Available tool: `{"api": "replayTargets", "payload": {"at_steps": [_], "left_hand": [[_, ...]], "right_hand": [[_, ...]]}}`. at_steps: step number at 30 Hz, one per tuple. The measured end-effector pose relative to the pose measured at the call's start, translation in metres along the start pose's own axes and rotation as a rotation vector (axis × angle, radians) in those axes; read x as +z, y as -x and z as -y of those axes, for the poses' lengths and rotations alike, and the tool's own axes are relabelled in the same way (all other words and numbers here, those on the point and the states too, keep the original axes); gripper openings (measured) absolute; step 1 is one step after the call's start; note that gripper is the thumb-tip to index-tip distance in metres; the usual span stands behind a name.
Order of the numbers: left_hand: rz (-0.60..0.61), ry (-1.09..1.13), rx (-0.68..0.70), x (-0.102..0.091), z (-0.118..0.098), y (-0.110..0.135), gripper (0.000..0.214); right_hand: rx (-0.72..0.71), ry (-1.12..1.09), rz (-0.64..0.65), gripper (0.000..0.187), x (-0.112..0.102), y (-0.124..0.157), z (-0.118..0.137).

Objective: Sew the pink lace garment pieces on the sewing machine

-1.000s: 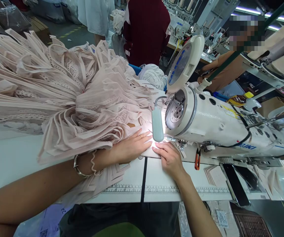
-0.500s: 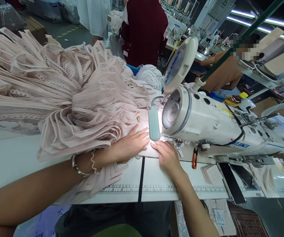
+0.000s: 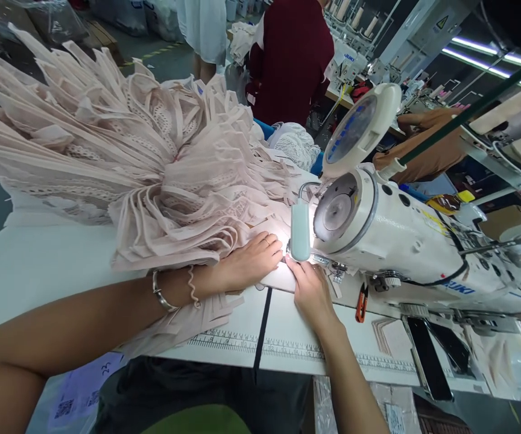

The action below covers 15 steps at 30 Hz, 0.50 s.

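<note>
Beside the needle area of a white sewing machine (image 3: 396, 223), both hands are at a pale pink fabric piece (image 3: 279, 277) under bright light. My left hand (image 3: 258, 258), with a ring and bracelets at the wrist, has its fingers curled together on the fabric, left of the lamp. My right hand (image 3: 309, 289) pinches the fabric edge just right of it, thumb and fingers close together. A pale green lamp (image 3: 300, 232) hangs over the fingertips and hides the needle. A large heap of pink lace-trimmed garment pieces (image 3: 206, 175) lies behind and left of my left hand.
Orange thread snips (image 3: 361, 302), a stack of small pink pieces (image 3: 391, 337) and a phone (image 3: 429, 358) lie right of my right hand. A printed ruler (image 3: 292, 349) runs along the table's front. A person in dark red (image 3: 292, 60) is beyond the machine.
My left fingers have drawn in from stretched out to curled on the fabric. My right hand stays by the needle area. The view has shifted, so the heap and machine appear further right.
</note>
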<state>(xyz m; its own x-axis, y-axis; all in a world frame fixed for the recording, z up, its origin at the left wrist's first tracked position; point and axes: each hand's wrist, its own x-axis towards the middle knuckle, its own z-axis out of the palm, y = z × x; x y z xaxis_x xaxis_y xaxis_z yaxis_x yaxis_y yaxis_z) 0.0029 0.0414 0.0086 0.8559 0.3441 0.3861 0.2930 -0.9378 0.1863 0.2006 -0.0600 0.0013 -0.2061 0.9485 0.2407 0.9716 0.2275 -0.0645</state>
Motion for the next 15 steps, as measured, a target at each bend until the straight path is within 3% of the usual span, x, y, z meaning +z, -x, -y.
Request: {"api": "replayTargets", "payload": {"at_steps": [4,11,15], "left_hand": [[0.005,-0.094,0.003,0.0,0.0,-0.002,0.023],[0.007,-0.163,-0.086,0.003,-0.004,-0.006,0.021],[-0.014,-0.318,-0.001,0.0,-0.012,-0.002,0.015]], "right_hand": [[-0.039,-0.042,-0.023,0.064,-0.001,0.0,0.0],[0.05,-0.119,-0.053,0.057,0.005,0.0,-0.004],[-0.032,-0.141,-0.095,0.055,0.012,-0.006,-0.015]]}}
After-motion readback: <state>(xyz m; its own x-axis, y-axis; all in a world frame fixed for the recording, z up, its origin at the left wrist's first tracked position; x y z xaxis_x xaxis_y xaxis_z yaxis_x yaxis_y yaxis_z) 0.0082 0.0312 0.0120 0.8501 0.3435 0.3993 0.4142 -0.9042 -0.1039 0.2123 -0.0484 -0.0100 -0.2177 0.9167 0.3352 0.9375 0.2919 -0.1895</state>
